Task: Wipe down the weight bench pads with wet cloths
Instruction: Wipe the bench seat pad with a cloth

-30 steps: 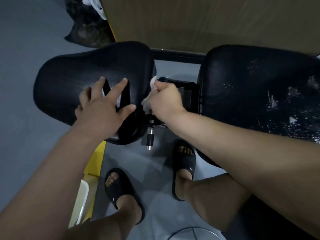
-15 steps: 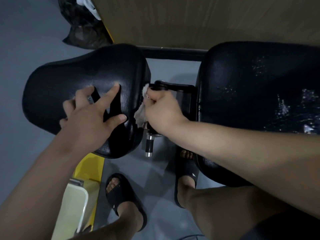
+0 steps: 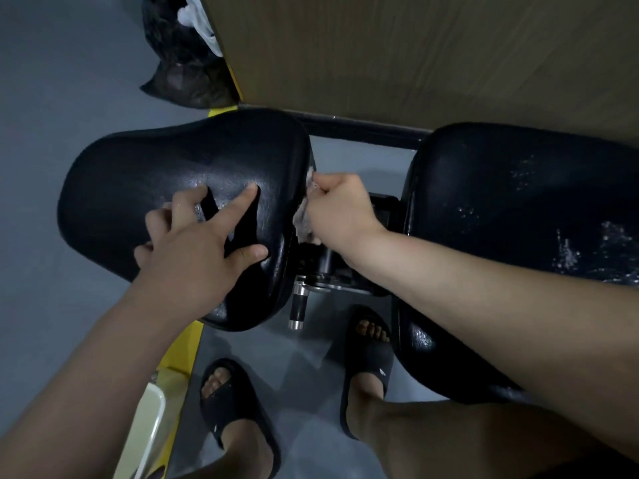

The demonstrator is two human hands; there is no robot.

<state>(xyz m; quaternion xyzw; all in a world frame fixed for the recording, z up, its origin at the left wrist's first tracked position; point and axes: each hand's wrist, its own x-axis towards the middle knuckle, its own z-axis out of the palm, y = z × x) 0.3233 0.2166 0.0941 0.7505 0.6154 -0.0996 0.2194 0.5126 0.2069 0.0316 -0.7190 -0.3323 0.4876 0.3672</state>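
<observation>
Pad [image 3: 138, 174] edge: right hand [image 3: 340, 210], cloth [image 3: 303, 221] higher

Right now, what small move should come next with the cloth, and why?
Probably draw the cloth toward the body along the right edge of the seat pad: the right hand grips it there, and the left hand rests spread on the pad.

Right hand [image 3: 340, 209] grips cloth [image 3: 304, 219] (beside pad [image 3: 138, 174]).
</observation>
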